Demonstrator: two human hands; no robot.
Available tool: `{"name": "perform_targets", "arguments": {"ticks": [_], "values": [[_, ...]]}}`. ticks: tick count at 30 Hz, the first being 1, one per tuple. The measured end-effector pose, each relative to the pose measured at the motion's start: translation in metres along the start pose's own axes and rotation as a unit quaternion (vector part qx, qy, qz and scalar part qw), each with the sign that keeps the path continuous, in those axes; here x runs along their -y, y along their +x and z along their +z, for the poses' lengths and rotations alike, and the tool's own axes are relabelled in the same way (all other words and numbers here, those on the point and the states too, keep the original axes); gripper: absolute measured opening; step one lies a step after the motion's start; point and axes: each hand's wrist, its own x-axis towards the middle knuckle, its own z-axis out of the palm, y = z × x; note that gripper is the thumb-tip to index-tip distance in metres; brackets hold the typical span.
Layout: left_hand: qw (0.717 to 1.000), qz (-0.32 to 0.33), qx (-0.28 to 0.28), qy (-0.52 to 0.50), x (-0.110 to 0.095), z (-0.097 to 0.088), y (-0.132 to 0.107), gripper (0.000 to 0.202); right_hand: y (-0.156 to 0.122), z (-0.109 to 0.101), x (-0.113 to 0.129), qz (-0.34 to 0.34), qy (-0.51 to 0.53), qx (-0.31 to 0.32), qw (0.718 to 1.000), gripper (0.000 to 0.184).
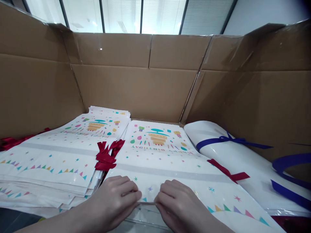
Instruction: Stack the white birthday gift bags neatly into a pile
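Note:
A white birthday gift bag (167, 163), printed with a cake, stars and bunting, lies flat in front of me, its lettering upside down. My left hand (119, 199) is closed on the bag's near edge, thumb toward the middle. Close beside it, my right hand (181, 204) pinches the same edge, leaving a short gap between the two fists. Red ribbon ends (106, 157) stick out at the bag's left, and another red ribbon (229, 173) lies across its right side. My palms hide part of the edge.
High cardboard walls (136, 90) enclose the bags on three sides. At left is an uneven stack of similar printed bags (65, 139). To the right lies a large rolled white bag (211, 131) tied with blue ribbon (225, 139). Windows (145, 16) show beyond.

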Motion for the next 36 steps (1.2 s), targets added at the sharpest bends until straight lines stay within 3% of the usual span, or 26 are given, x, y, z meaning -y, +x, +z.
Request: {"name": "perform_targets", "arguments": {"ticks": [4, 7, 10, 13, 18, 21, 24, 27, 33, 36], "values": [[0.989, -0.059, -0.038, -0.129, 0.007, -0.004, 0.000, 0.018, 0.010, -0.016, 0.002, 0.081, 0.093, 0.049, 0.991, 0.018], [0.967, -0.118, -0.009, -0.224, 0.009, -0.009, 0.005, 0.018, 0.016, -0.024, 0.002, 0.149, 0.160, 0.098, 0.971, 0.019], [0.960, -0.136, 0.006, -0.245, 0.010, -0.012, 0.008, 0.022, 0.021, -0.029, 0.003, 0.186, 0.195, 0.118, 0.956, 0.019], [0.977, -0.099, -0.040, -0.187, 0.010, -0.009, 0.006, 0.021, 0.022, -0.032, 0.005, 0.177, 0.183, 0.115, 0.960, 0.019], [0.991, -0.035, -0.123, -0.038, 0.008, 0.000, -0.002, 0.019, 0.027, -0.032, 0.015, 0.096, 0.057, 0.107, 0.988, 0.009], [0.986, 0.000, -0.161, 0.033, 0.000, -0.003, -0.003, 0.023, 0.035, -0.027, 0.024, 0.058, 0.017, 0.155, 0.986, 0.029], [0.975, 0.098, -0.182, 0.079, -0.011, -0.007, -0.004, 0.027, 0.043, -0.021, 0.027, 0.056, 0.028, 0.186, 0.981, 0.036], [0.980, 0.134, -0.127, 0.079, -0.020, -0.002, -0.004, 0.027, 0.047, -0.018, 0.025, 0.071, 0.061, 0.193, 0.977, 0.040], [0.991, -0.070, 0.037, 0.109, -0.024, 0.016, 0.003, 0.022, 0.048, -0.019, 0.024, 0.074, 0.082, 0.182, 0.977, 0.052], [0.987, -0.109, 0.105, 0.054, -0.019, 0.014, 0.009, 0.024, 0.051, -0.020, 0.029, 0.078, 0.082, 0.204, 0.972, 0.058]]}}
